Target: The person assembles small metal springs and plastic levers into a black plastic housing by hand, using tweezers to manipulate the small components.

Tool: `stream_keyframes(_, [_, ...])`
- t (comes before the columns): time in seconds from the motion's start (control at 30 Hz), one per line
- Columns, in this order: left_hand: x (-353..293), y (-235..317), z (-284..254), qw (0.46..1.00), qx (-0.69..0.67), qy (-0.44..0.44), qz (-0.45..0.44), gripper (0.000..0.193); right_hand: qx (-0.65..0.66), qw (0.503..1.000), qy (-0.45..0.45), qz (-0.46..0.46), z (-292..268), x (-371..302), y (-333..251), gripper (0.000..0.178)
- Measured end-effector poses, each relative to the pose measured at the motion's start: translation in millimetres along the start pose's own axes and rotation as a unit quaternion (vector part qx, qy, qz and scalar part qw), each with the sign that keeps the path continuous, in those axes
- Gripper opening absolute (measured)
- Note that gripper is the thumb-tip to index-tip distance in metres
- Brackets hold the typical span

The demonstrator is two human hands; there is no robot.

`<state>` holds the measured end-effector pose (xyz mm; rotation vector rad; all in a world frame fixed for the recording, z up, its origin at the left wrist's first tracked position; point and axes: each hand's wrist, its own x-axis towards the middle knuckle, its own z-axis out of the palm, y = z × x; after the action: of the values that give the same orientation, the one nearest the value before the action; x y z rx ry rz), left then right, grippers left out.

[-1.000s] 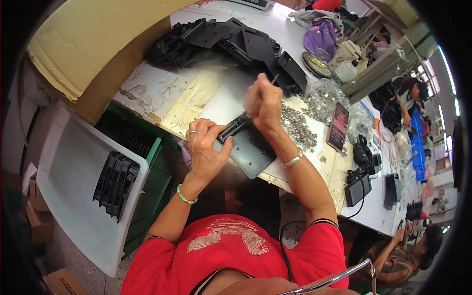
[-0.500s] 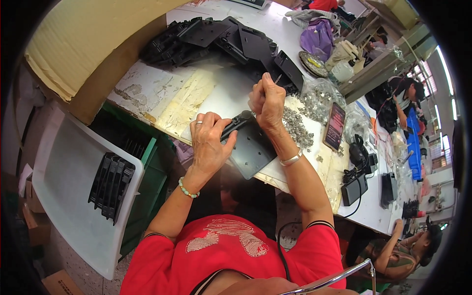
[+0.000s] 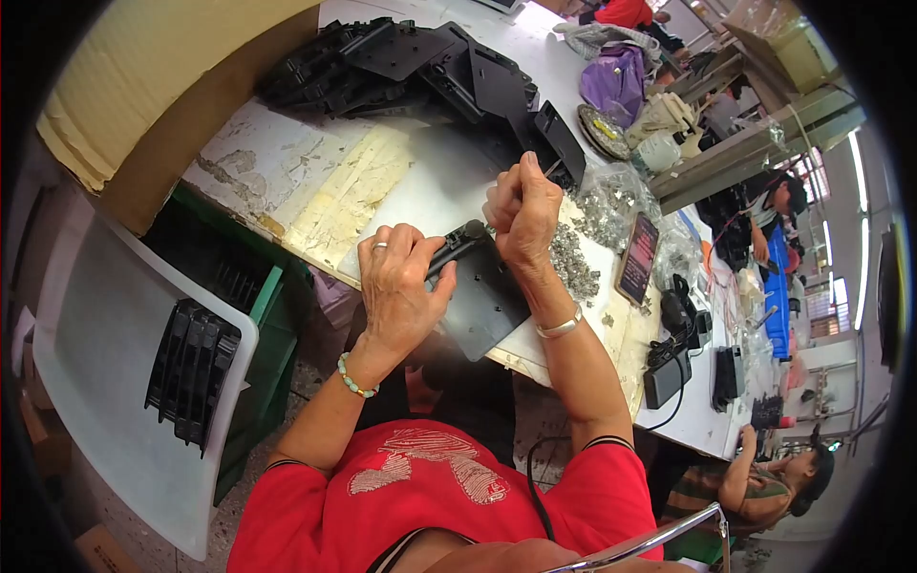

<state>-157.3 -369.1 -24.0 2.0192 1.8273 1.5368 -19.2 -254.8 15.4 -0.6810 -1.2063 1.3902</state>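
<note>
My left hand [image 3: 403, 286] grips a black plastic panel [image 3: 482, 310] by its raised edge, thumb on the near side and fingers over the far side. The panel lies tilted at the front edge of the table, with small dark pegs on its flat face. Just above its far end is my right hand [image 3: 525, 210], closed, with the thin metal tip of a slender tool [image 3: 553, 165] sticking out past the fingers. The rest of that tool is hidden in the fist. Beside the right wrist lies a heap of small metal clips [image 3: 570, 263].
Stacked black panels [image 3: 411, 57] fill the back of the table, beside a cardboard box [image 3: 162, 105]. A phone [image 3: 637, 258], clear bags [image 3: 616, 201] and a black adapter [image 3: 667, 377] lie to the right. At left, a white tray [image 3: 105, 363] holds black parts. Co-workers sit at right.
The whole view has shifted slightly to the left. Both hands keep nearly the same pose, the left still on the panel and the right still closed above it.
</note>
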Motion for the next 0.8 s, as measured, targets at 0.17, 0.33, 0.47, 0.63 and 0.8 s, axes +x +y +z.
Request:
stream_keyframes(0.17, [-0.2,-1.4,1.1,1.000,-0.005,0.002,-0.002,0.026,-0.115,0.991,0.000,-0.064,13.2,-11.7,3.0,0.060])
stream_keyframes(0.33, [0.5,-1.8,0.5,1.000,-0.006,-0.001,-0.006,0.026,-0.215,0.967,0.011,-0.135,18.3,-16.6,8.1,0.065])
stream_keyframes(0.47, [1.6,-2.8,0.7,1.000,-0.006,0.000,-0.003,0.027,-0.219,0.964,0.023,-0.151,17.5,-13.9,9.6,0.065])
stream_keyframes(0.63, [0.3,-3.6,0.1,1.000,-0.009,0.004,0.004,0.026,-0.200,0.972,0.044,-0.118,12.9,-11.7,13.6,0.061])
stream_keyframes(0.8, [-4.1,-1.4,0.3,1.000,-0.003,-0.008,0.002,0.026,-0.082,0.989,0.065,-0.104,2.3,-6.0,1.0,0.060])
